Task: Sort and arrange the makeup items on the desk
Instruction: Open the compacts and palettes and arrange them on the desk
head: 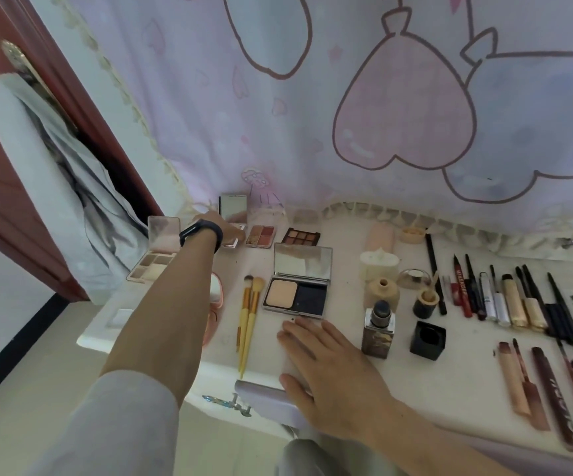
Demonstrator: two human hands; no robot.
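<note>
- The left hand (225, 225), with a black wristband (201, 234) at the wrist, is stretched to the back of the desk (347, 293) and laid on the base of a small mirrored compact (233, 209). Its fingertips are hidden, so it cannot be told whether the compact is gripped or merely touched.
- The right hand (329, 365) is laid flat near the desk's front edge, fingers straight and slightly spread, with nothing held, just before an open powder compact (297, 290).
- Yellow-handled brushes (249, 317) are laid left of that compact, their handle ends close to the front edge.
- An open eyeshadow palette (154, 261) is set at the left edge.
- A bare strip is left between the powder compact and a foundation bottle (378, 329).
- Pencils and tubes (484, 300) are lined up at the right.
</note>
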